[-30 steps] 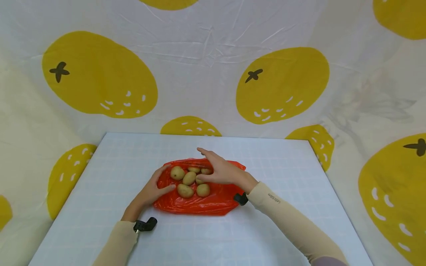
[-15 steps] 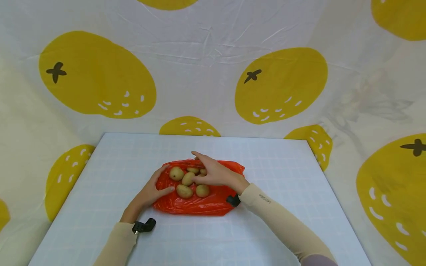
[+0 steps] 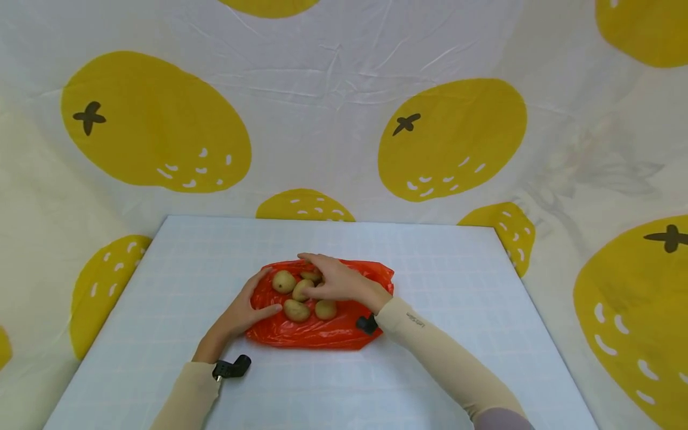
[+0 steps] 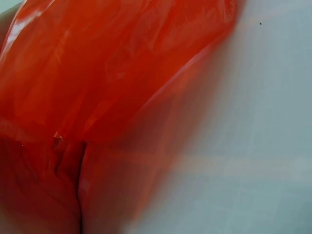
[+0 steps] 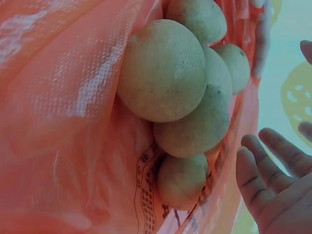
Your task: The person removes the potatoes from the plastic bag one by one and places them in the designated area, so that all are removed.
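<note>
A red plastic bag (image 3: 317, 339) lies on the table with several potatoes (image 3: 283, 281) showing at its opening. Around the bag's left end rests my left hand (image 3: 236, 313), thumb and fingers spread along its edge. My right hand (image 3: 335, 279) reaches over the right-hand potatoes from the right, fingers extended and thumb apart, hiding some of them. In the right wrist view its fingers (image 5: 253, 175) are straight, beside a cluster of potatoes (image 5: 163, 70) framed by the film. Red film (image 4: 97, 73) fills much of the left wrist view.
The bag sits mid-table on a pale checked surface (image 3: 457, 286). Behind stands a white sheet (image 3: 317, 131) printed with yellow fruit. A black wrist camera (image 3: 233, 366) is strapped at the left wrist, another camera (image 3: 367, 324) at the right.
My right hand has moved left and slightly toward me, over the potatoes, covering more of the far ones. My left hand stays at the bag's left end.
</note>
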{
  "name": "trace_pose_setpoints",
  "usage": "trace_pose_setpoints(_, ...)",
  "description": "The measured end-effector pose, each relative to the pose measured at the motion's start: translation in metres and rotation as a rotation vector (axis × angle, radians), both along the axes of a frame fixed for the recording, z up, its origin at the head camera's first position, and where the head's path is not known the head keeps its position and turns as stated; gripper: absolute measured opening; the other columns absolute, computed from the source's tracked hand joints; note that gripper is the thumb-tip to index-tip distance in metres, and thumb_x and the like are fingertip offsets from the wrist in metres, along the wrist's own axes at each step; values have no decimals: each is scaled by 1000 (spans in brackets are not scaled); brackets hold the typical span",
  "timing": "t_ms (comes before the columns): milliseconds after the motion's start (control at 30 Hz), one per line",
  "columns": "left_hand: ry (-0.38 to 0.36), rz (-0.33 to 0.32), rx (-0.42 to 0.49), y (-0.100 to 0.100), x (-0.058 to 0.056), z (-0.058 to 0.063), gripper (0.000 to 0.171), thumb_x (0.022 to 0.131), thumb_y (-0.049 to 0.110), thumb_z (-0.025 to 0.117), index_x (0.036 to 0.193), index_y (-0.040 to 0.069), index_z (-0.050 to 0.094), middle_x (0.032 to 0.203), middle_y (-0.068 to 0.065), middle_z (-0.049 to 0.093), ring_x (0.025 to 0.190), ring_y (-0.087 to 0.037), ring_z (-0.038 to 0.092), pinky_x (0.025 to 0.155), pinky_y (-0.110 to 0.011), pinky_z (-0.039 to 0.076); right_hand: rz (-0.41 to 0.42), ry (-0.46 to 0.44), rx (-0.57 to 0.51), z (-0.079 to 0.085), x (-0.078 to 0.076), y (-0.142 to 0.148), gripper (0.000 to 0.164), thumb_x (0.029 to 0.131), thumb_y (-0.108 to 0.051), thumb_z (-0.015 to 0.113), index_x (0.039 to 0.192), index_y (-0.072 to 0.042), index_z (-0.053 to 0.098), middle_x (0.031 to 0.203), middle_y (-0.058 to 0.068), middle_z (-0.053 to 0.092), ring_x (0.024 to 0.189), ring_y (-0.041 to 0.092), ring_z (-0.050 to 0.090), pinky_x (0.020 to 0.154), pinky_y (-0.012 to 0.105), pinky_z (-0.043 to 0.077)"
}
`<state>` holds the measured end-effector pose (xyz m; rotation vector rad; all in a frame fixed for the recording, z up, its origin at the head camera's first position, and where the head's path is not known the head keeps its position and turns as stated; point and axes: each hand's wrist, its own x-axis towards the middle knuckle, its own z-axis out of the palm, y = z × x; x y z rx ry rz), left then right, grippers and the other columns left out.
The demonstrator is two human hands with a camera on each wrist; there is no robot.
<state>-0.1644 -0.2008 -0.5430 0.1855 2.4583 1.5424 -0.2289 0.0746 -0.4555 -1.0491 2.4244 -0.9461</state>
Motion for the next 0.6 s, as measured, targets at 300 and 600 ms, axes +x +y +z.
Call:
trace_pose_setpoints(300,8,-5,25,1,1,1,100,88,41,79,165,27,16,171,-14,17,153,-45,21,117,-73,27,30,9,19,-3,0,-13,77,96,-44,69,157,-9,39,155,9,50,140,24,50,116,41,45)
trace_pose_setpoints(600,7,-13,30,0,1,3,101,89,39,79,166,25,15,171,-15,16,153,-47,20,117,-73,26,41,-17,18,-7,-6,-22,72,96,-44,70,155,-12,44,149,6,56,131,24,57,110,40,50)
